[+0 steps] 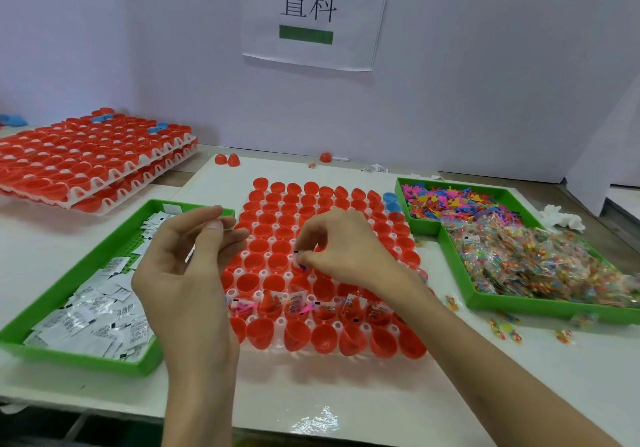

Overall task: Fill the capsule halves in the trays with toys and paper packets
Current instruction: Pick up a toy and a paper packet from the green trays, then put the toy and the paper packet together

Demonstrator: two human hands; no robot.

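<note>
Red capsule halves (287,219) stand open side up in a white tray (264,272) at the middle of the table, between the two hands. The right hand (341,249) hangs over the middle of the tray with thumb and forefinger pinched on a small paper packet (298,254). A purple toy (302,267) shows just under those fingertips, at the mouth of a cup. That cup lies straight below the pinch, so the coming move looks like a short drop down, not a reach to either side. Which way the packet's long side runs is too hidden by the fingers to tell.

One row closer to the person, a filled row (298,303) already shows packets and toys in several cups, while the nearest row and the rows beyond the hand look bare. In the hand's own row, the cups to its left are bare too.

The left hand (188,273) hovers above the tray's left edge, fingers curled and thumb against the forefinger. A pale sliver shows in its palm, but I cannot tell if it holds anything. It is the nearer hand to the green packet tray (69,282), just beside it, where loose packets (93,322) lie heaped. The green toy tray (457,266) sits on the right, nearer the right hand, so each hand probably restocks from its own side
</note>
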